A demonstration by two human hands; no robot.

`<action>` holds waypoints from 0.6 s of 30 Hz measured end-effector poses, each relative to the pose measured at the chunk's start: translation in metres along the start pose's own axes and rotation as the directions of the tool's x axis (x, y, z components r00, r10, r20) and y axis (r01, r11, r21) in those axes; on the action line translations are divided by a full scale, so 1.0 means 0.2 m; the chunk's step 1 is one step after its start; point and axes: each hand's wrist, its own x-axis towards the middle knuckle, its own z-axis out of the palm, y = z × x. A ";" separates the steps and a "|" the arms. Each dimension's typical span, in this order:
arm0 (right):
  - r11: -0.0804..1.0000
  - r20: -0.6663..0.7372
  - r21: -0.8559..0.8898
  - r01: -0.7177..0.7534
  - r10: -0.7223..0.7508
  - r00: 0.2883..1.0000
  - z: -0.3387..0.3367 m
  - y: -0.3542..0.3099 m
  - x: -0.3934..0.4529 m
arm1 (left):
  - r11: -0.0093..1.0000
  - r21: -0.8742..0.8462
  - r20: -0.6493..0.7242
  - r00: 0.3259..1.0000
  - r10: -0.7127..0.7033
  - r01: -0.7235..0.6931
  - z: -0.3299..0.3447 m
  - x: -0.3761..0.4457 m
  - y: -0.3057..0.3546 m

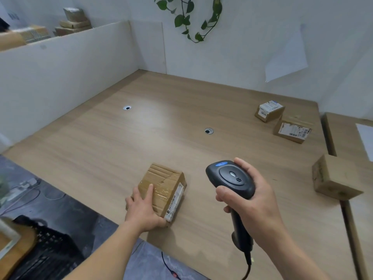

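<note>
At the far left a black crate sits on the floor below the table edge, and a white partition runs along the left side of the wooden table, with stacked cartons behind it. A round cable hole is set in the tabletop near the partition.

The left hand holds the cardboard parcel at its near-left corner: the index finger lies straight on the taped top and the thumb wraps round the near end. The parcel lies flat on the table close to the near edge, and its white label is on the side facing right (the print is too small to read).

A second cable hole lies further back, and a trailing plant hangs on the wall above.

The right hand grips the black barcode scanner, fingers closed round its handle; the head is above the table just right of the parcel, apart from it, with a blue light on top.

Further right, two small labelled boxes sit near the back, and a plain box stands at the right edge
</note>
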 end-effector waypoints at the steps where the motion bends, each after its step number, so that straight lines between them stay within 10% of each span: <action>1: 1.000 0.002 0.001 0.002 -0.002 1.000 0.01 0.00 0.00 | 0.994 -0.092 0.010 0.998 -0.054 0.055 -0.03 0.00 -0.01; 8: 0.999 0.181 -0.033 0.013 -0.007 0.983 0.08 -0.07 0.00 | 0.747 -0.653 0.156 0.987 -0.028 0.125 -0.45 -0.09 -0.19; 18: 0.983 0.529 -0.030 0.179 -0.136 0.837 0.58 -0.34 -0.04 | 0.868 -0.495 0.195 0.978 0.068 0.038 -1.42 -0.52 -0.52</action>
